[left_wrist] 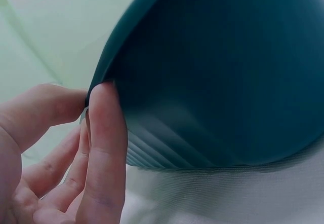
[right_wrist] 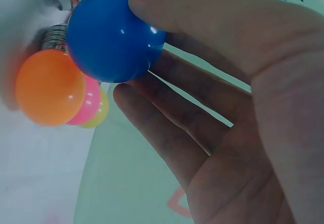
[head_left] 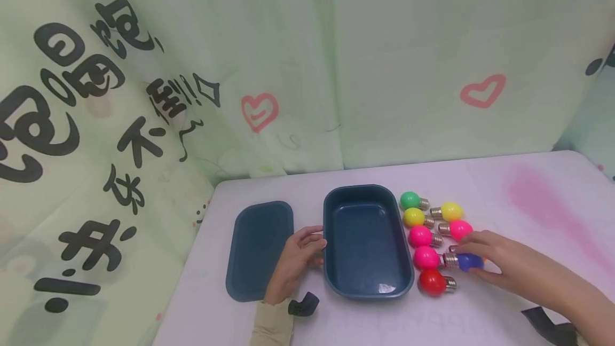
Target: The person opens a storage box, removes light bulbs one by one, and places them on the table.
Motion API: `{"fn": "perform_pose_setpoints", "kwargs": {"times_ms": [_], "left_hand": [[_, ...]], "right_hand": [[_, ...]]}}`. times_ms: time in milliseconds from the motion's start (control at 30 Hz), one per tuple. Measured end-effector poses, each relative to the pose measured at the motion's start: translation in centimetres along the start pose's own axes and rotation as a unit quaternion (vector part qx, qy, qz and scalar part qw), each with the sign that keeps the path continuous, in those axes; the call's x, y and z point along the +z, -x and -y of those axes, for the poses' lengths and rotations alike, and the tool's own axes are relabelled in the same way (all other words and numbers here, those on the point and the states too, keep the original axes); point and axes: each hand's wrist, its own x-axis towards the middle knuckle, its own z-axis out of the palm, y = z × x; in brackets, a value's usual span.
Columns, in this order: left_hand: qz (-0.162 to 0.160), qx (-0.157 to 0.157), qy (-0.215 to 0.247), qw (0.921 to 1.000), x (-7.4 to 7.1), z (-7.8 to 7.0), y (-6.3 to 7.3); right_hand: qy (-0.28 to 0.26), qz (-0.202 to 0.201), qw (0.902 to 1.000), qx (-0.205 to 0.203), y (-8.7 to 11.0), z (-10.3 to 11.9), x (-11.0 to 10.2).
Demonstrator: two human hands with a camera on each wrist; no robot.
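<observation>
My left hand point(head_left: 299, 256) pinches the left rim of a dark blue plastic box point(head_left: 367, 239), thumb on one side of the wall and a finger on the other, as the left wrist view shows. In my right hand point(head_left: 499, 255) a blue light bulb point(right_wrist: 114, 34) is held by its round end between thumb and fingers, its metal screw base pointing left. An orange bulb point(right_wrist: 50, 87) lies just beside it, mostly hidden by the hand in the head view. Close by are a pink bulb point(head_left: 426, 257) and a red bulb point(head_left: 432, 282).
More bulbs lie right of the box: a green bulb point(head_left: 410, 200), yellow bulbs and further pink ones. A flat dark blue lid point(head_left: 261, 250) rests left of the box, partly behind my left hand. A pale printed curtain point(head_left: 408, 68) hangs behind the table point(head_left: 480, 319).
</observation>
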Motion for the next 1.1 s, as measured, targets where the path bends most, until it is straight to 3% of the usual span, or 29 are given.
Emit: {"fn": "perform_pose_setpoints", "kwargs": {"times_ms": [467,767,1100], "left_hand": [[-0.006,-0.001,-0.002,1.0,0.0,0.1,0.0],[-0.008,-0.004,0.004,1.0,0.1,0.0,-0.1],[-0.008,-0.001,0.0,1.0,0.1,0.1,-0.1]], "right_hand": [[-0.005,0.041,0.9989,0.021,0.2,-0.7,1.1],[0.006,0.026,0.9996,-0.004,0.5,-0.5,2.0],[0.02,0.016,0.9997,-0.003,0.4,-0.3,2.2]]}}
